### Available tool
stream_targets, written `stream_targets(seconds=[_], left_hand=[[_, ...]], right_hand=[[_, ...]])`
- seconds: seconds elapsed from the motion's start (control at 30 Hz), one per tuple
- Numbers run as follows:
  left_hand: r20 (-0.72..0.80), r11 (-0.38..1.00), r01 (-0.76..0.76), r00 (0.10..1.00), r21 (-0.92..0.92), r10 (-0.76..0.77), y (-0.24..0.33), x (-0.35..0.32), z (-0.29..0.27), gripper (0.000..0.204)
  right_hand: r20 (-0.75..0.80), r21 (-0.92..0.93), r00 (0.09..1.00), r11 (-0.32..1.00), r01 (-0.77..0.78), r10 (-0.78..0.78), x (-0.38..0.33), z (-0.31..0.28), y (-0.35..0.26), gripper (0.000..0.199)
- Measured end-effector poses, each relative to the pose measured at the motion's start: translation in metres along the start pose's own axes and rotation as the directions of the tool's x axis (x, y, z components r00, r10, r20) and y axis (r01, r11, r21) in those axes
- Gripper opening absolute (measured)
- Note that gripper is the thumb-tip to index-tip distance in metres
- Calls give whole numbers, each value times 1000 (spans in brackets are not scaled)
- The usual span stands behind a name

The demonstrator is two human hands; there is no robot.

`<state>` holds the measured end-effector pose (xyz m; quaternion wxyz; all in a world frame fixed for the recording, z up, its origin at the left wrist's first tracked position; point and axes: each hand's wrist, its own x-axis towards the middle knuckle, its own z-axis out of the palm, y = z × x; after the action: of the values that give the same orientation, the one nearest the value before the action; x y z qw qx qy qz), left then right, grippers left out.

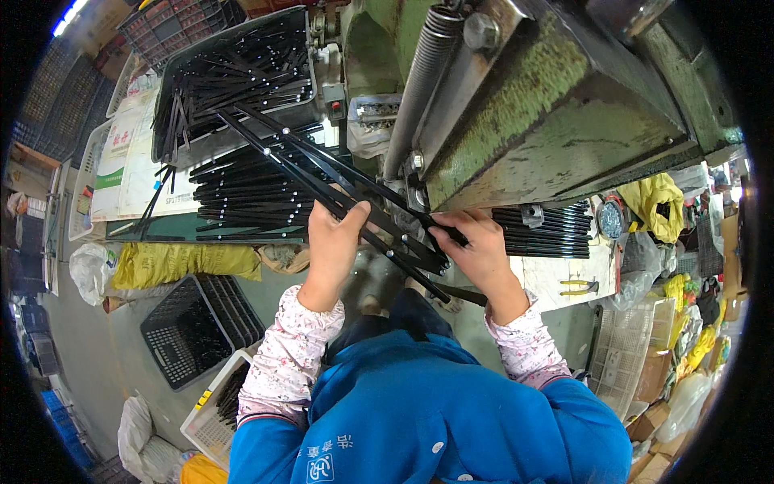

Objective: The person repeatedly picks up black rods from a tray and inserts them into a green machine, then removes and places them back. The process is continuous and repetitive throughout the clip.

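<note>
My left hand (332,242) is closed around several long black metal strips (294,165) joined by shiny rivets, which cross one another at a slant. Thumb and fingers of my right hand (477,250) pinch a black strip close to its end, just below the green press machine (516,121). The far side of that grip is hidden by the fingers. To the left of my left hand lies a pile of similar strips (242,202) on the bench. Right of my right hand, more black strips (548,238) lie side by side in a row.
A grey bin (302,113) heaped with black strips stands at the back left. The machine's coil spring (426,85) slants down near my hands. Yellow-handled pliers (579,284) lie on the right worktop. Black crates (173,339) and a white basket (201,415) stand on the floor.
</note>
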<state>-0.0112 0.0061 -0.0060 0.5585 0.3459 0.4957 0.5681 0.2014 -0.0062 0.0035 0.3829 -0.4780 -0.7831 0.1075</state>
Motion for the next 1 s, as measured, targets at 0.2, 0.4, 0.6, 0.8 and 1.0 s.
stream_targets(seconds=[0.2,0.4,0.6,0.8,1.0], left_hand=[[0,997,-38,999,62,38,5,3,6,15],[26,994,63,998,-93,-60,-2,9,5,18],[71,949,212,977,-233,-201,-20,21,2,11],[123,984,157,982,-82,-146,-14,17,2,16],[-204,986,139,967,-90,-155,-47,47,-70,17]], right_hand=[[-90,-13,995,999,48,-49,1,-4,2,22],[25,-17,1000,1000,-5,5,-1,0,10,22],[477,383,820,764,-519,318,21,-13,35,22],[416,-567,907,797,208,59,-4,52,150,43],[87,-579,990,803,139,-108,-9,109,185,35]])
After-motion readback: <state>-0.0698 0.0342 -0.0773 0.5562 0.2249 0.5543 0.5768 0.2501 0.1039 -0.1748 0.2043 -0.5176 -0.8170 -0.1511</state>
